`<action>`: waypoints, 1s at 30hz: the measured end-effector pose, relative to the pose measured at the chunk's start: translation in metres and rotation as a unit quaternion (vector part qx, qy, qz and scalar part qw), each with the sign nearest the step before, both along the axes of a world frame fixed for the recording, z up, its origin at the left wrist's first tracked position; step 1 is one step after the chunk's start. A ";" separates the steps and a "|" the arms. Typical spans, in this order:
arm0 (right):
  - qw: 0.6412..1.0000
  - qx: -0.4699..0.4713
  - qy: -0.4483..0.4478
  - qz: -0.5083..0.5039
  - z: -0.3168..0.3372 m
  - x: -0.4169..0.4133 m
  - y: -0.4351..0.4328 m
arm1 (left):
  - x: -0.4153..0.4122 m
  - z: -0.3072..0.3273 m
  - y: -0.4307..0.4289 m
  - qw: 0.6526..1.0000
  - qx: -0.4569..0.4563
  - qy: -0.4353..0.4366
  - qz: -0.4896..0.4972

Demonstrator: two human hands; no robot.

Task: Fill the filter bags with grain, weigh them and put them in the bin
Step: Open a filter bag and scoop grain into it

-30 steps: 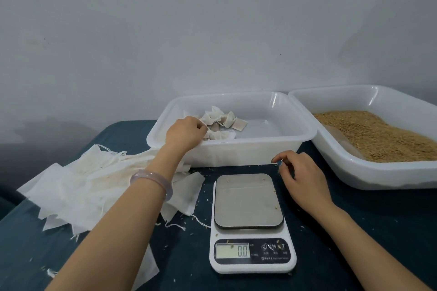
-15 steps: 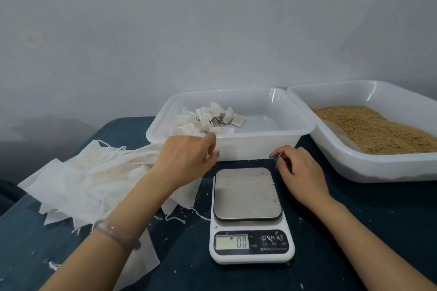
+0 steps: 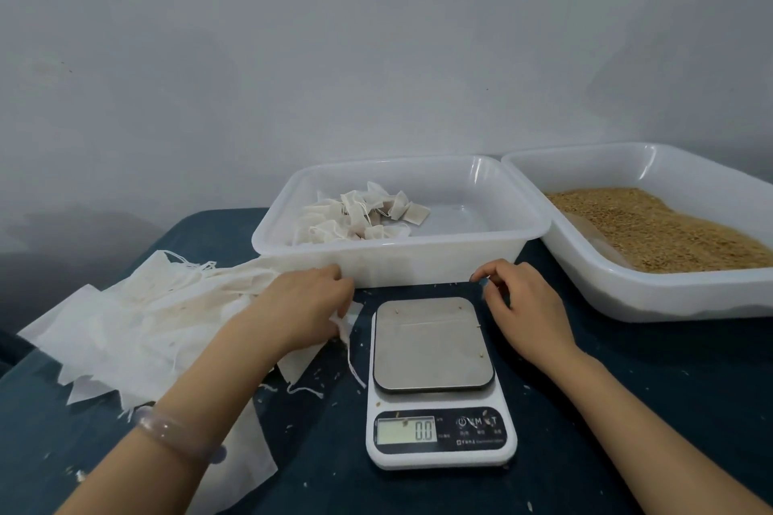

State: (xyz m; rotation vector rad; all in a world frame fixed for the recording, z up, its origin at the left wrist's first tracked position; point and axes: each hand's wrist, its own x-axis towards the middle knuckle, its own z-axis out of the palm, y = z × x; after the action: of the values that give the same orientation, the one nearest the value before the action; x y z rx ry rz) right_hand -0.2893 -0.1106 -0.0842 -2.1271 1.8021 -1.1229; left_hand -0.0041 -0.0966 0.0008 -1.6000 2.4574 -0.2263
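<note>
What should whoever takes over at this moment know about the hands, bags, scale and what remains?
Left hand grips one of the empty filter bags piled left of the scale.
Right hand, fingers curled, beside the scale; contents unclear.
Scale platform bare, reads 0.0.
Filled bags lie in the bin; grain in the tray on the right.
Done: several bags binned. Left: fill, weigh, bin the rest.
</note>
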 end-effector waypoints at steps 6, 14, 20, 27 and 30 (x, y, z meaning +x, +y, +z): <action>1.000 -0.009 -0.007 0.019 0.006 0.004 0.003 | -0.009 0.002 0.001 0.979 -0.143 0.146 -0.006; 0.995 -0.029 -0.047 0.079 0.013 0.011 0.009 | -0.053 -0.016 -0.006 0.815 -0.120 0.567 0.027; 0.977 -0.021 -0.161 0.137 0.015 0.017 0.011 | -0.068 -0.041 -0.004 0.688 0.006 0.721 0.083; 0.960 -0.017 -0.246 0.136 0.022 0.021 0.013 | -0.063 -0.040 0.004 0.665 0.041 0.740 0.090; 0.960 -0.012 -0.256 0.114 0.025 0.022 0.014 | -0.063 -0.039 0.009 0.641 0.014 0.762 0.091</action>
State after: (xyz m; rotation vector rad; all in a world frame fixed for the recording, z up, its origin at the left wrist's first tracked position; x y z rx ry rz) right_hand -0.2677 -0.0968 -0.0595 -1.7715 1.2831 -1.4638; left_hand -0.0668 -0.0874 -0.0378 -2.4884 2.9131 1.9938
